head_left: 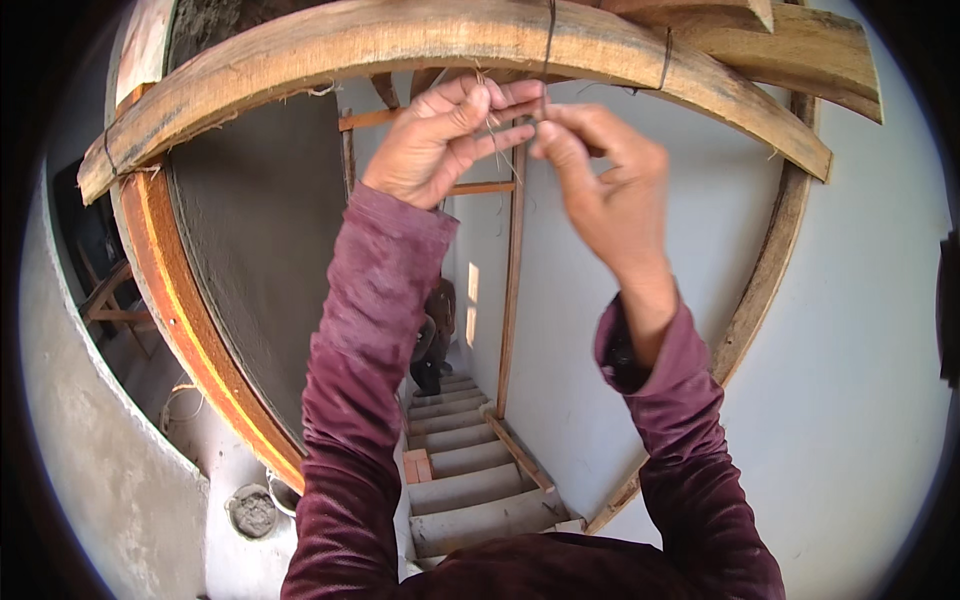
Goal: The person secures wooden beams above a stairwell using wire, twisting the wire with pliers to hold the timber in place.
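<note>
Both my hands are raised just under a long wooden beam (400, 42), which looks bowed in this view. Thin brown strands (497, 140), wire or twine, run through my left hand (435, 140); its thumb presses them against the forefinger while the other fingers reach toward the right. My right hand (610, 185) pinches at the left fingertips, thumb against forefinger, where a strand seems to pass; the small grip is blurred. A dark tie (550, 40) wraps the beam above the hands, and a second tie (666, 60) circles it farther right.
More timbers (790, 55) overlap at the upper right. An orange-brown post (215, 340) stands left, a wooden post (770, 260) right. Concrete stairs (470, 455) descend below me, with bricks (417, 465) on them and a person (437, 330) farther down. A bucket of grey mix (253, 512) sits lower left.
</note>
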Motion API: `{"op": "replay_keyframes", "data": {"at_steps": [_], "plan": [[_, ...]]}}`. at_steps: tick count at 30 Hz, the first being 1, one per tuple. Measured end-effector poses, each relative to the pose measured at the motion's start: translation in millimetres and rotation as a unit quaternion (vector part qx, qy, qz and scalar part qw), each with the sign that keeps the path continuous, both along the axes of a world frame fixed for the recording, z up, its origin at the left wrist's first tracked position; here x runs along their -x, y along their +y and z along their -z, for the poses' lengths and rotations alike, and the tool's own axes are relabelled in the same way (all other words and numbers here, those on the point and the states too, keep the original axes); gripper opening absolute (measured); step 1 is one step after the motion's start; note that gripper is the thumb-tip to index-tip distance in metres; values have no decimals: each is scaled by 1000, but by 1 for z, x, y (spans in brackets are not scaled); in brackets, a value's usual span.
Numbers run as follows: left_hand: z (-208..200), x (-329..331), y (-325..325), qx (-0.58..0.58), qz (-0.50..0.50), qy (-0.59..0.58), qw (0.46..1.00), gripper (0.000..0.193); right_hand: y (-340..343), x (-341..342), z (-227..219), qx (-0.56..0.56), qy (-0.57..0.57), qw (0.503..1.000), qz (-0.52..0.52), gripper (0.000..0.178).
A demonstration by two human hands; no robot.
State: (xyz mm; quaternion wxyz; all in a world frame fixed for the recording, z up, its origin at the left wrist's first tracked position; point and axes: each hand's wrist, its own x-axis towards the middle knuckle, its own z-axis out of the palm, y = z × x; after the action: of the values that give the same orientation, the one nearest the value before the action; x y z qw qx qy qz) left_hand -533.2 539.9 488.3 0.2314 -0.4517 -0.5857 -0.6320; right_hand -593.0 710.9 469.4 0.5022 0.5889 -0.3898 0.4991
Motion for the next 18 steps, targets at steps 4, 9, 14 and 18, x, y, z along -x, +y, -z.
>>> {"op": "replay_keyframes", "data": {"at_steps": [4, 9, 14, 18], "plan": [[2, 5, -2, 15, 17, 5, 1000, 16, -3, 9, 2, -12, -18, 999, -46, 4], [8, 13, 1, -49, 53, 15, 997, 19, -30, 5, -4, 42, 46, 995, -79, 3], [4, 11, 5, -32, 45, 35, 998, 22, -19, 9, -9, -12, 109, 992, 59, 6], [8, 13, 6, -21, 40, 49, 998, 23, 6, -7, -12, -181, 60, 975, 116, 12]]}}
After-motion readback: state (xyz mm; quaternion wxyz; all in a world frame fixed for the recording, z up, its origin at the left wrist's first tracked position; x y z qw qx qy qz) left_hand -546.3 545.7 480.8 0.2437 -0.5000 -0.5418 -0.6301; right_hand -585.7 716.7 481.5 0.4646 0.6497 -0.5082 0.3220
